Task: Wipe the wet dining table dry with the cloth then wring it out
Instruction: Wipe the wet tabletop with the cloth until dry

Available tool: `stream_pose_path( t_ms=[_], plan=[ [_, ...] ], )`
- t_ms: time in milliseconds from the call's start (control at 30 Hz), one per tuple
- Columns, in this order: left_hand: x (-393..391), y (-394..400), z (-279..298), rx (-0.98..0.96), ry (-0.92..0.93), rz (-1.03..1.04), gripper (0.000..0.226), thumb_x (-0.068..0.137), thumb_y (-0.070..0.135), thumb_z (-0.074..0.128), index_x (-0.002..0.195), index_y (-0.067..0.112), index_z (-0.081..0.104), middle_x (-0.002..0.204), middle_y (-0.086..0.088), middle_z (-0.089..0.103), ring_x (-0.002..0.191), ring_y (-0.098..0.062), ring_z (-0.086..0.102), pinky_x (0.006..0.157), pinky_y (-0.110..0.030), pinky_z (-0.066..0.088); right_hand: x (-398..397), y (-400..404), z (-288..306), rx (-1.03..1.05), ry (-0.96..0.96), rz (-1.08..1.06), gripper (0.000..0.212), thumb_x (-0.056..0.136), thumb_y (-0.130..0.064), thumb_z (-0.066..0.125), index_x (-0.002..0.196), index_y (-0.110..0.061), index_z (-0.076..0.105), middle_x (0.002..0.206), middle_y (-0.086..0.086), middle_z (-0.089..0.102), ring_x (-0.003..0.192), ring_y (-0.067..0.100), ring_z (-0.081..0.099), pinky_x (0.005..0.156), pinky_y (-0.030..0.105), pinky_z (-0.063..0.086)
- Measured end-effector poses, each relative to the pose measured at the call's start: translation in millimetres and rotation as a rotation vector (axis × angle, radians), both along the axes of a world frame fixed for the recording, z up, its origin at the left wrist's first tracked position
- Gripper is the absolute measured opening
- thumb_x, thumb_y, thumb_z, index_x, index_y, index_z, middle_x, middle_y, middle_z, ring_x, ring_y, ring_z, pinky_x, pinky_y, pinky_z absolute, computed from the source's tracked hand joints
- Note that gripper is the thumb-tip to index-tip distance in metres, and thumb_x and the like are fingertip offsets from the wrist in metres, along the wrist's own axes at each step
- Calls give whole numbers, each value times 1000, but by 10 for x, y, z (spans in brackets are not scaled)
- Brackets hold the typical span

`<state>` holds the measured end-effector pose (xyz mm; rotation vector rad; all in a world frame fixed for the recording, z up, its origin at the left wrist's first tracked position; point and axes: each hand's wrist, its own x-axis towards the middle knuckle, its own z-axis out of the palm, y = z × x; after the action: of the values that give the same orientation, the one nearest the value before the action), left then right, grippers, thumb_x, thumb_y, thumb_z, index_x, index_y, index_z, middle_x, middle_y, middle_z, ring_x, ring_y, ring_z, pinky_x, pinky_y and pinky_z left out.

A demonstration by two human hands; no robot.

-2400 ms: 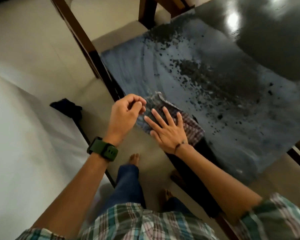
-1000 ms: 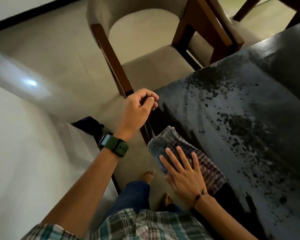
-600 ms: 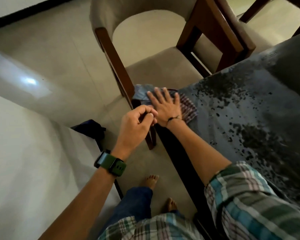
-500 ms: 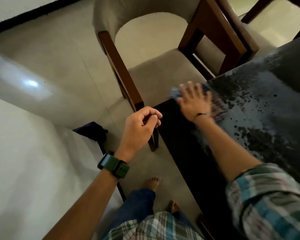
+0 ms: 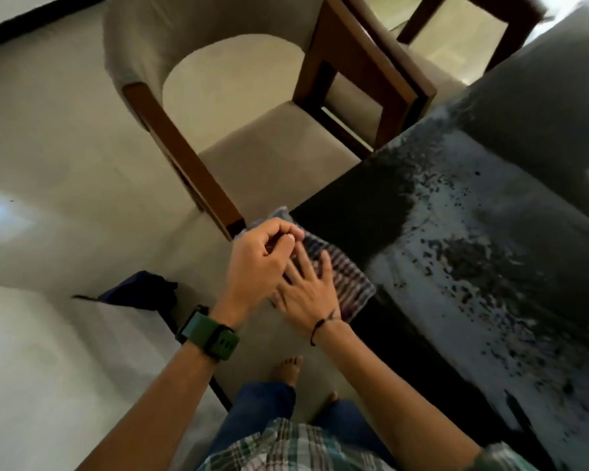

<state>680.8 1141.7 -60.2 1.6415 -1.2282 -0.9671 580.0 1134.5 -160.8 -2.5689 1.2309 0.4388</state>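
Two hands meet at the near corner of the table [image 5: 510,253]. The right hand [image 5: 308,294] lies flat on the cloth [image 5: 346,283], fingers straight and slightly spread, pressing it down. The left hand [image 5: 262,263] hovers in front of it with fingers curled and the thumb tip against the forefinger; nothing shows in that curl, though part of it is hidden. It overlaps the right hand's fingers from this view, and whether it touches the cloth cannot be told.

The cloth is a striped, checked rag, folded into a rough oblong. Its long axis runs from the upper left, by the chair leg, down to the lower right, along the table's near edge. Its far end pokes out past the table corner, beside the chair [image 5: 252,130]; its near end sits just right of the right wrist.

The table top is dark and glossy. A dry-looking dark patch lies just beyond the cloth, and farther right the surface is pale and streaked, speckled with dark droplets.

The left wrist carries a green watch [image 5: 211,336]; the right wrist a thin dark band [image 5: 320,326]. Below are bare feet on a pale floor [image 5: 48,147], blue trousers and a plaid shirt. A dark blue object [image 5: 136,292] lies on the floor to the left.
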Motion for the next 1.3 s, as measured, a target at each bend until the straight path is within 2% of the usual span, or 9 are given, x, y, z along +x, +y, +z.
stream_pose_path(
  t_ms=[67,200,367,500,700,833,933,1067,1300],
  plan=[
    [-7,-73,8,-5,-15,-23,24,91,8,48,82,26,60,81,7,64,77,-7,63,73,-27,54,-90,-49,8,25,-7,29,66,82,-51,-15,147,-40,-7,159,-7,-8,142,23,-24,112,59,-13],
    [-82,-191,18,10,17,-56,16,90,13,50,82,17,63,77,1,66,75,-14,63,74,-35,55,-245,-625,-29,-38,-69,-122,52,98,-49,16,147,-42,2,159,-12,-5,145,19,-14,112,57,-10],
    [-140,-165,-36,59,27,-24,19,90,15,51,80,26,64,75,1,65,71,-29,62,70,-49,52,-905,-2115,-85,-129,-119,-351,49,99,-44,16,147,-43,6,159,-12,-1,147,22,-6,114,58,-1],
    [-217,-99,-12,108,29,-51,17,90,12,51,86,22,64,79,2,65,76,-17,63,72,-37,55,-1373,-2864,-70,-95,-89,-650,51,99,-46,13,149,-41,3,160,-8,-7,145,27,-12,113,60,-5],
    [-569,-378,134,78,-64,-109,18,90,15,51,85,23,66,79,4,68,69,-22,63,68,-48,53,-992,-2004,-30,-115,-120,-490,52,99,-44,20,149,-39,4,160,-9,-5,146,28,-8,112,63,-3],
    [-965,-627,310,-115,-200,-43,34,97,-3,24,110,-20,51,108,-45,52,58,6,59,59,-14,48,-710,-711,66,-93,-189,-249,53,88,-44,33,139,-32,42,148,-3,41,141,31,27,108,65,16],
    [-1019,-770,187,-26,-28,-208,18,90,18,48,86,22,64,77,2,67,70,-13,63,64,-37,54,-868,12,-67,-33,-178,-113,49,90,-49,31,134,-34,45,142,-6,48,138,28,30,107,67,18],
    [-1178,-893,152,30,14,-261,18,89,12,51,81,22,63,72,4,65,69,-11,62,67,-31,52,-1237,-179,-118,-68,-172,-175,48,91,-49,32,137,-39,35,147,-9,41,140,26,29,105,61,20],
    [-1249,-898,124,143,11,-379,17,89,13,51,83,21,65,76,2,66,74,-13,63,74,-35,52,-1914,-1849,-68,-150,-126,-610,51,98,-48,16,147,-44,2,159,-11,-3,146,25,-7,113,61,-3]
  ],
)
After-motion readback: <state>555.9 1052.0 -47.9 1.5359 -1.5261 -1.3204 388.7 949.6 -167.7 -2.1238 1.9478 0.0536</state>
